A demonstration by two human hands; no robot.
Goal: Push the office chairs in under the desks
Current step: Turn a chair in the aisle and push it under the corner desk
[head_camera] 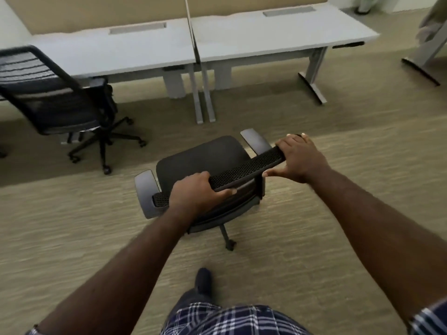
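both hands grip the mesh top edge of the near office chair (205, 160), left hand (193, 192) and right hand (298, 158) curled over it; the chair stands on the carpet (72, 226), well apart from the right desk's (278, 42) front edge.

Chair (208, 160): perforated black mesh back, matt fabric seat. Desks (278, 37): smooth matt white tops. Carpet (72, 226): woven.

Both arms stretched forward and down, bare to the elbows. Left hand (196, 192) curled over a chair back (244, 170), thumb underneath. Right hand (298, 158) gripping its far end.
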